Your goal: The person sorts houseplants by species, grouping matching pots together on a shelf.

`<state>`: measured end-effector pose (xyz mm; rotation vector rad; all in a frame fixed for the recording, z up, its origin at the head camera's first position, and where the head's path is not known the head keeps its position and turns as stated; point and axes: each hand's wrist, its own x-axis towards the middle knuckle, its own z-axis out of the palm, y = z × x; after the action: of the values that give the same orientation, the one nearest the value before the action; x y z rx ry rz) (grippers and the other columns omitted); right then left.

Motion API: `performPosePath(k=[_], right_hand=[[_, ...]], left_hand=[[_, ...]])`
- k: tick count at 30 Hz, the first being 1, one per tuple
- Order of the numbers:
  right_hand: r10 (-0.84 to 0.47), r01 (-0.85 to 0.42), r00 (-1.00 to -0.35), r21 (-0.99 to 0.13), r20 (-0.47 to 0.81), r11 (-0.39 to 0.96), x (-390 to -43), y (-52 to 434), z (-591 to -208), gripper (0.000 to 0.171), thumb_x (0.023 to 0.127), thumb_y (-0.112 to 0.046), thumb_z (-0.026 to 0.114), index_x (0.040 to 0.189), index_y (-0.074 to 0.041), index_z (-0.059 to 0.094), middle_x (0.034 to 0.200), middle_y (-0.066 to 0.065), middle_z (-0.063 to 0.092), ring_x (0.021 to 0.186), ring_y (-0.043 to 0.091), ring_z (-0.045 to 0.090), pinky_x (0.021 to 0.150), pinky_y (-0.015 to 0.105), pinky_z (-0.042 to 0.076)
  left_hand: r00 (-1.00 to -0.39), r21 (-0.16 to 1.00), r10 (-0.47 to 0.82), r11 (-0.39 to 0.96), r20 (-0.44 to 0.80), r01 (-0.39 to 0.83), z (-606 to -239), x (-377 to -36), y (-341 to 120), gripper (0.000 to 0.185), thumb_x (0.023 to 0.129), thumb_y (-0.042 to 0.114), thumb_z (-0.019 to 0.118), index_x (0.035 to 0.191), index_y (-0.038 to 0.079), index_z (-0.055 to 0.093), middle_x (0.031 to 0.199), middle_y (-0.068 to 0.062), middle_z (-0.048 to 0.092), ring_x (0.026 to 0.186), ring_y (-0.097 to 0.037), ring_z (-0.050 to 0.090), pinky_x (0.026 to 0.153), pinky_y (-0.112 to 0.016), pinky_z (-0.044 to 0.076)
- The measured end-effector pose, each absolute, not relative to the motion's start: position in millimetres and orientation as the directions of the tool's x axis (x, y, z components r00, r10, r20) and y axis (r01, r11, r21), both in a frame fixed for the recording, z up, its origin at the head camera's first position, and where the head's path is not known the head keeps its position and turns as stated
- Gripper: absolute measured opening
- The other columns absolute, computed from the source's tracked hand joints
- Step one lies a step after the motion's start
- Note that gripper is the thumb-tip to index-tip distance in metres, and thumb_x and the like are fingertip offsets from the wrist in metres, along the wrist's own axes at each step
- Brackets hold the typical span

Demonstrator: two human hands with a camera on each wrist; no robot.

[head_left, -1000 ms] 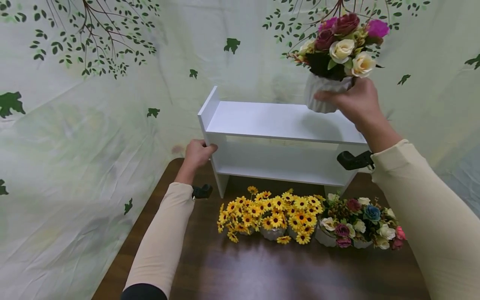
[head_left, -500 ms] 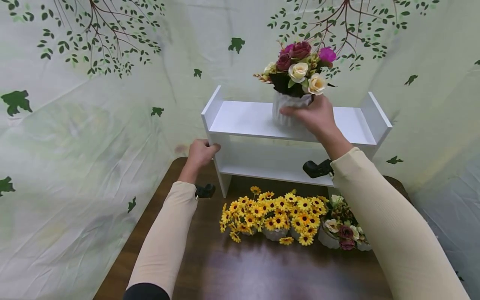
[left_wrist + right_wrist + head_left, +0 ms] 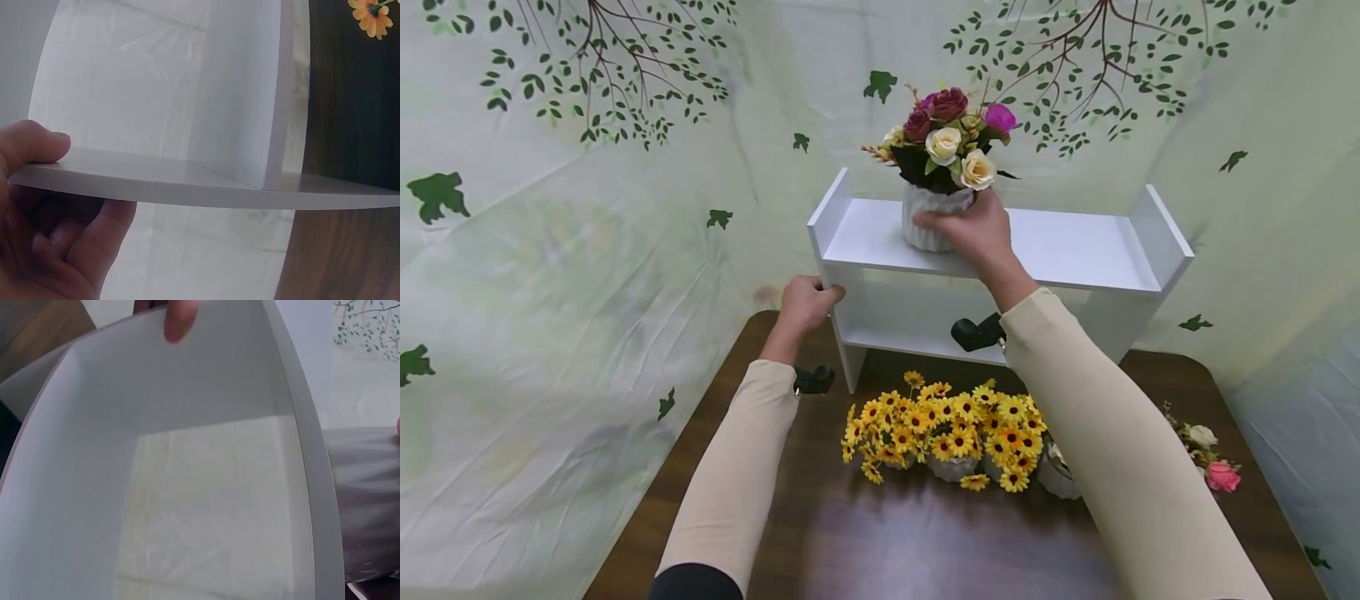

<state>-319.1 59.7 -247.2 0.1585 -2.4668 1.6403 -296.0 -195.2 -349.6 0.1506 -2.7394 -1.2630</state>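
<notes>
My right hand (image 3: 977, 237) grips a ribbed white flowerpot (image 3: 917, 221) filled with cream, dark red and magenta artificial roses (image 3: 943, 143). The pot is upright at the left part of the white shelf's (image 3: 1067, 246) upper board; whether its base touches the board I cannot tell. In the right wrist view only part of the pot (image 3: 362, 500) shows, behind the board's edge. My left hand (image 3: 807, 305) pinches the shelf's left side panel. The left wrist view shows its thumb (image 3: 40, 145) on one face of the panel (image 3: 206, 192) and curled fingers against the other.
Pots of yellow daisy-like flowers (image 3: 951, 425) stand in front of the shelf on the brown table (image 3: 880, 542). To their right, my right sleeve partly hides another white pot (image 3: 1058, 475) and some pink and white flowers (image 3: 1221, 475). A leaf-patterned cloth (image 3: 625, 250) hangs behind.
My right hand has carried the rose pot leftward and down, from above the shelf's right part to its left part. The left hand keeps its hold on the side panel.
</notes>
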Motion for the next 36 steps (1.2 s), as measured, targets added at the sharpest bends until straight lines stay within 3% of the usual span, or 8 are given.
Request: performPosePath(k=[12,15,18,21,28,36], right_hand=[[-0.002,-0.213,-0.974,-0.912,0.227,0.351,-318.1,9.2,-247.7,0.093,0.071,-0.032,0.088,0.148,-0.017,0.039,0.149,0.002,0.052,0.14,0.017,0.045,0.117,0.031,0.032],[-0.014,-0.217,-0.974,-0.909,0.227,0.356,-316.7,0.0,-248.5,0.091,0.071,-0.032,0.088,0.147,-0.017,0.04,0.148,0.001,0.053,0.139,0.017,0.046,0.117,0.032,0.033],[-0.015,-0.227,-0.971,-0.907,0.238,0.355,-316.0,-4.4,-247.2,0.089,0.071,-0.031,0.088,0.146,-0.017,0.041,0.145,0.0,0.055,0.137,0.016,0.048,0.115,0.031,0.035],[-0.031,-0.24,-0.969,-0.906,0.245,0.348,-316.2,-7.6,-244.1,0.09,0.071,-0.031,0.088,0.147,-0.019,0.041,0.146,-0.001,0.054,0.136,0.014,0.048,0.114,0.03,0.036],[-0.039,-0.24,-0.97,-0.916,0.241,0.321,-317.2,-15.8,-242.3,0.091,0.07,-0.028,0.089,0.147,-0.02,0.041,0.146,-0.001,0.054,0.137,0.015,0.048,0.115,0.029,0.036],[-0.043,-0.239,-0.97,-0.916,0.238,0.321,-319.8,-15.8,-246.3,0.09,0.071,-0.026,0.088,0.147,-0.02,0.039,0.148,-0.001,0.052,0.138,0.016,0.047,0.116,0.03,0.035]], left_hand=[[-0.983,0.773,-0.169,0.632,0.066,-0.056,-350.2,-289.3,-203.7,0.031,0.088,0.025,0.058,0.092,-0.003,0.07,0.102,-0.021,0.073,0.085,-0.025,0.059,0.065,-0.028,0.044],[-0.982,0.78,-0.171,0.624,0.079,-0.046,-350.5,-288.2,-205.2,0.028,0.087,0.024,0.059,0.087,-0.002,0.07,0.087,-0.014,0.072,0.079,-0.023,0.057,0.062,-0.028,0.044],[-0.983,0.786,-0.155,0.618,0.095,-0.022,-350.4,-290.7,-204.5,0.025,0.086,0.024,0.061,0.075,0.002,0.065,0.066,-0.003,0.061,0.07,-0.022,0.052,0.057,-0.029,0.042],[-0.984,0.784,-0.15,0.62,0.092,-0.021,-350.0,-294.4,-203.7,0.025,0.086,0.024,0.061,0.069,0.005,0.06,0.059,0.004,0.053,0.064,-0.02,0.049,0.054,-0.029,0.04],[-0.985,0.783,-0.144,0.622,0.1,-0.012,-350.8,-295.8,-200.9,0.025,0.086,0.023,0.06,0.079,0.001,0.068,0.071,-0.006,0.065,0.063,-0.017,0.055,0.054,-0.027,0.043],[-0.987,0.788,-0.141,0.615,0.074,-0.029,-353.7,-298.3,-198.1,0.028,0.088,0.024,0.059,0.087,-0.001,0.071,0.081,-0.011,0.069,0.069,-0.019,0.055,0.057,-0.027,0.044]])
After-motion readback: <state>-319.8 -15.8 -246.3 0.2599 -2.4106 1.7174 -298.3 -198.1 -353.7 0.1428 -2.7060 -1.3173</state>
